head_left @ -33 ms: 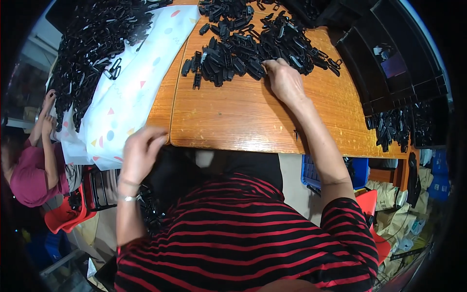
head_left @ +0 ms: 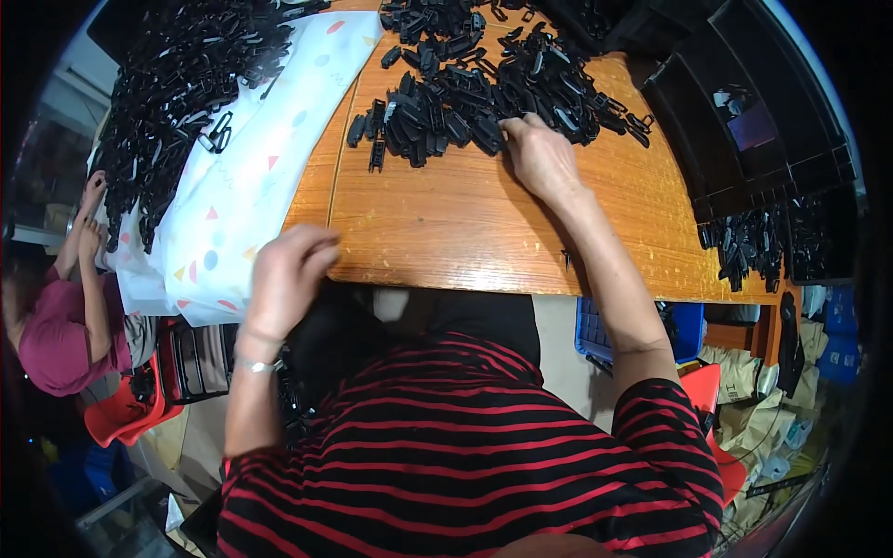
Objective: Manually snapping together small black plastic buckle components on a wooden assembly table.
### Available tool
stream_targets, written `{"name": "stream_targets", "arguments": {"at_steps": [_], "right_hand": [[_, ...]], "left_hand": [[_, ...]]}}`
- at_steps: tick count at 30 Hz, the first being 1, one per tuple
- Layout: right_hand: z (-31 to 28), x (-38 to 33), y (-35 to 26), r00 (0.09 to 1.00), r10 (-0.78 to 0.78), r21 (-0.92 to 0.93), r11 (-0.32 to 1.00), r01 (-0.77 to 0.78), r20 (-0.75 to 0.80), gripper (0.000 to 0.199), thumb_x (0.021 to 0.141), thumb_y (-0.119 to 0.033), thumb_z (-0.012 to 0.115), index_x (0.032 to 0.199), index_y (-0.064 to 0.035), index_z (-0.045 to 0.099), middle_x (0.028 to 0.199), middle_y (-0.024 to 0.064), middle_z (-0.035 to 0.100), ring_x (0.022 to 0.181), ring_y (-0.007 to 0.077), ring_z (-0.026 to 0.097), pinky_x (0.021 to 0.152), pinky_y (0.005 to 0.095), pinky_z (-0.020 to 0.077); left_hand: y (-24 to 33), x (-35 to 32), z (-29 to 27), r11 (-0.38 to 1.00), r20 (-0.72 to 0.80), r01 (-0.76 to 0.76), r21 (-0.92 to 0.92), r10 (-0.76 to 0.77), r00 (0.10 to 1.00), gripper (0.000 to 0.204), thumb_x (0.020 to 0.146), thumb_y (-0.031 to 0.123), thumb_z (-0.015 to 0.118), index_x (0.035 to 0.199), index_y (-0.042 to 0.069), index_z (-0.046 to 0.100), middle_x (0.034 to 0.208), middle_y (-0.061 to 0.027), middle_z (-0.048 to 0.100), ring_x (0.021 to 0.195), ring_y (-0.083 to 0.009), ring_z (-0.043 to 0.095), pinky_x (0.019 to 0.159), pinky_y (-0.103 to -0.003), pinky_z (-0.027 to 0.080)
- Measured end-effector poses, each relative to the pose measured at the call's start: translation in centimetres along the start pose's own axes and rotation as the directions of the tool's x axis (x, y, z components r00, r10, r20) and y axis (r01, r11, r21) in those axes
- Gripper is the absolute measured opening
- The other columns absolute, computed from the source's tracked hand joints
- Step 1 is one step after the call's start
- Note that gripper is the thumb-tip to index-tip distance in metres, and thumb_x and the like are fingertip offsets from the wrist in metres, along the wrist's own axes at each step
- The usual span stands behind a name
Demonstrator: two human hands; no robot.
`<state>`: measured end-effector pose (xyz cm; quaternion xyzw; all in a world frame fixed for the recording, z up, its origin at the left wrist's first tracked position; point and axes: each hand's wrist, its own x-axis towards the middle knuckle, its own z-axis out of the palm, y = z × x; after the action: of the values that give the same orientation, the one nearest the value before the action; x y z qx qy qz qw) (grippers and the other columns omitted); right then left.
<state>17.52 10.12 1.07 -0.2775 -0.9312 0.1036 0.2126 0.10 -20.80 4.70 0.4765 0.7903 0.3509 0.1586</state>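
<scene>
On the wooden table (head_left: 419, 232), a heap of small black plastic pieces (head_left: 423, 116) lies at the far side; some are oblong and solid, others open frames. My right hand (head_left: 542, 156) reaches the heap's near edge, fingers curled together, the tips on a black plastic piece (head_left: 486, 133); the grip itself is partly hidden. My left hand (head_left: 290, 270) hangs over the table's near left edge, blurred by motion. Its fingers are bent, with a gap between thumb and forefinger, and nothing shows in it. A small dark piece (head_left: 566, 259) lies beside my right forearm.
Left of the table, a patterned white sheet (head_left: 233, 200) carries a large black heap (head_left: 177, 102). A co-worker in a maroon top (head_left: 70, 339) sits there, hands at that heap. Black bins (head_left: 744, 102) stand at right; a blue crate (head_left: 688, 327) sits below the table.
My left hand has moved right and slightly away from me, toward the table's edge. My right hand has barely shifted and stays at the heap.
</scene>
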Motion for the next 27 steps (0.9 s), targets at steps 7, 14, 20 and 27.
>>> {"name": "stream_targets", "arguments": {"at_steps": [7,14,20,27], "right_hand": [[-0.3,-1.8,-1.2,0.997,0.001,-0.007,1.000,-0.001,0.081,0.023,0.085,-0.021,0.067,0.100,-0.0041,0.063,0.092,0.0168,0.060,0.080,0.0384,0.062,0.070,0.0454,0.0509],[-1.9,-3.9,-0.7,0.990,0.029,-0.011,1.000,-0.027,0.141,0.021,0.078,-0.010,0.071,0.094,-0.0026,0.059,0.090,0.0185,0.061,0.081,0.0379,0.063,0.069,0.0447,0.0508],[-3.0,-5.1,-0.9,0.982,-0.028,-0.015,0.999,0.031,0.189,0.027,0.079,-0.006,0.067,0.103,0.0001,0.056,0.089,0.0217,0.064,0.078,0.0389,0.063,0.069,0.0447,0.0502],[-3.8,-6.1,-1.0,0.975,-0.071,0.111,0.993,0.049,0.209,0.030,0.078,-0.006,0.071,0.104,0.0017,0.059,0.090,0.0234,0.066,0.084,0.0380,0.065,0.072,0.0428,0.0515]], "left_hand": [[5.3,11.2,9.4,0.872,0.000,-0.437,0.220,0.448,0.894,0.014,0.084,0.009,0.060,0.096,0.005,0.065,0.088,-0.0122,0.059,0.082,-0.0305,0.063,0.068,-0.040,0.051],[5.6,15.9,13.3,0.674,0.045,-0.538,0.507,0.602,0.797,0.011,0.078,0.004,0.058,0.087,0.006,0.062,0.088,-0.0082,0.055,0.082,-0.0260,0.059,0.067,-0.033,0.053],[5.3,15.8,13.1,0.617,0.104,-0.607,0.501,0.653,0.750,0.005,0.076,0.007,0.060,0.081,0.006,0.058,0.082,-0.0072,0.057,0.083,-0.0263,0.056,0.066,-0.035,0.052],[4.9,13.2,12.3,0.755,0.001,-0.584,0.296,0.612,0.791,0.018,0.073,0.007,0.071,0.088,0.003,0.062,0.081,-0.0093,0.060,0.082,-0.0288,0.058,0.068,-0.036,0.052]]}}
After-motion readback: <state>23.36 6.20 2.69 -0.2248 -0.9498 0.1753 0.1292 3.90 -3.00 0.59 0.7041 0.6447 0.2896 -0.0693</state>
